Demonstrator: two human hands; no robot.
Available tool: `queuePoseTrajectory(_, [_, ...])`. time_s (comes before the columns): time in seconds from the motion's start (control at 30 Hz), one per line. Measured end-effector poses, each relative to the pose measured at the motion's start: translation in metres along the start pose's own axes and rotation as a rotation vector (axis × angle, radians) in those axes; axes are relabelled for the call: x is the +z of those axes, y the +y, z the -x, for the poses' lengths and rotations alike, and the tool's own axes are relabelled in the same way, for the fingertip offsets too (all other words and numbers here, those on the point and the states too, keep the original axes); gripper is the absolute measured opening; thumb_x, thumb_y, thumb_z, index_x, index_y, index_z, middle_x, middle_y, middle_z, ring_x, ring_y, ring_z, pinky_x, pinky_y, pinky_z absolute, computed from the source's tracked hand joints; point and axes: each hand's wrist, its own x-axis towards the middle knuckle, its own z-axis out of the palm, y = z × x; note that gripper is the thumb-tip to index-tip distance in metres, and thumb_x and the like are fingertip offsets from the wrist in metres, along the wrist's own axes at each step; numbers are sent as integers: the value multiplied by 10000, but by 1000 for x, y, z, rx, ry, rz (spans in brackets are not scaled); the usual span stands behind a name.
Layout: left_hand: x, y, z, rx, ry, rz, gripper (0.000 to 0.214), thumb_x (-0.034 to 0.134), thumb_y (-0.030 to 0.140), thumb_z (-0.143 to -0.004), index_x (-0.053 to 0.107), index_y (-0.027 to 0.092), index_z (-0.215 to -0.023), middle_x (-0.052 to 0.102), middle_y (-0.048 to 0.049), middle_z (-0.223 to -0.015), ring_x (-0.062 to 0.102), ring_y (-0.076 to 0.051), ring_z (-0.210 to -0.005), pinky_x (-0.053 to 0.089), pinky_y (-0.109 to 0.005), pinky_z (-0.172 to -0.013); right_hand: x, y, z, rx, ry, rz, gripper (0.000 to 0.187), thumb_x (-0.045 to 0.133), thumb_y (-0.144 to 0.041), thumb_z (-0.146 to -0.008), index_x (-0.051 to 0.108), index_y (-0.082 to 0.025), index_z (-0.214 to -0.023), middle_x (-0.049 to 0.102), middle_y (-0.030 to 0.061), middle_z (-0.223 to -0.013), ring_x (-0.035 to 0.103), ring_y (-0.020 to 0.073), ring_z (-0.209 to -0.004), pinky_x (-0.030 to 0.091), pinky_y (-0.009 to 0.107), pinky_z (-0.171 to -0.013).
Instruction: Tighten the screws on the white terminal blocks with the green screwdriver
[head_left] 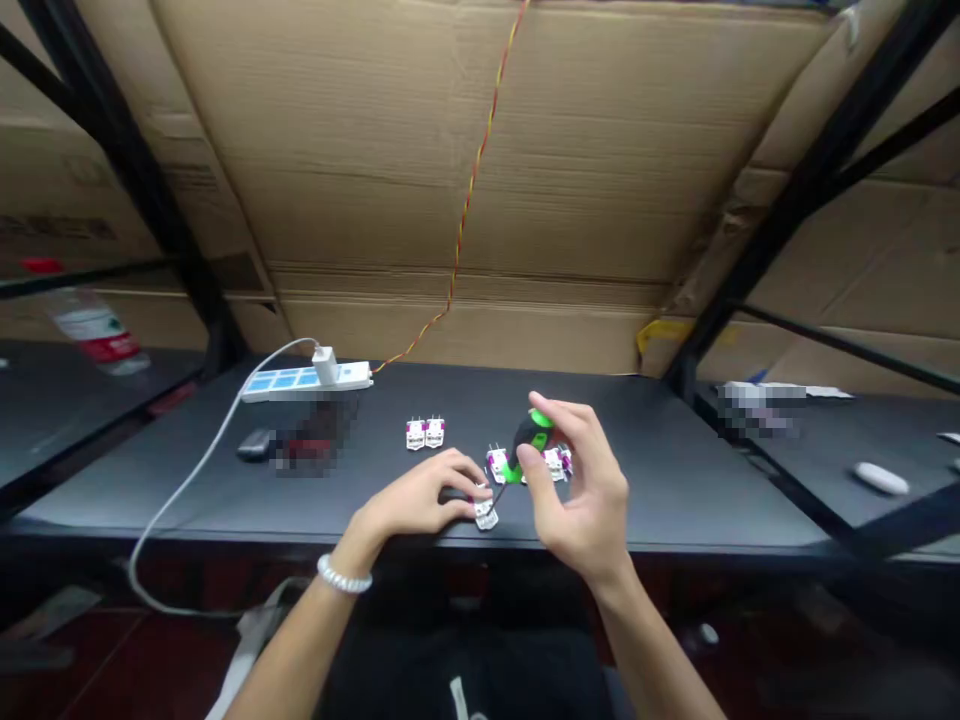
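Observation:
My right hand (581, 490) is closed around the black-and-green handle of a small screwdriver (527, 440), its tip pointing down toward a small white part (486, 514) on the dark table (675, 480). My left hand (424, 495) rests on the table with its fingers pinching that white part; a pearl bracelet is on the wrist. Two more white-and-pink parts (424, 432) lie together farther back. Others (556, 462) sit just behind the screwdriver, partly hidden by my right fingers.
A white-and-blue power strip (300, 380) with a plugged charger and white cable lies at the back left. A dark small object (256, 444) sits near it. A plastic bottle (94, 325) stands far left. Cardboard lines the back; black frame bars flank both sides.

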Motion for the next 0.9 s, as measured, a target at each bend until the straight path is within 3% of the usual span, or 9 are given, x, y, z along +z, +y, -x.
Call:
queuePoseTrajectory(0.4, [0, -1, 1, 0, 4, -16, 202, 768, 358, -978, 843, 267, -1142, 757, -91, -1231, 668, -261, -1195, 513, -418, -1112, 1, 1, 2, -10, -8, -1, 468, 659, -155, -975, 646, -278, -1427, 640, 80, -1195, 630, 199, -943, 563, 384, -846])
queuePoseTrajectory(0.9, [0, -1, 1, -1, 10, 2, 193, 766, 344, -977, 842, 262, -1134, 755, -91, -1237, 668, -259, -1197, 515, -414, -1109, 0, 2, 4, -20, 7, 14, 469, 674, -169, -960, 655, -272, -1417, 653, 100, -1214, 659, 242, -1048, 582, 410, -869])
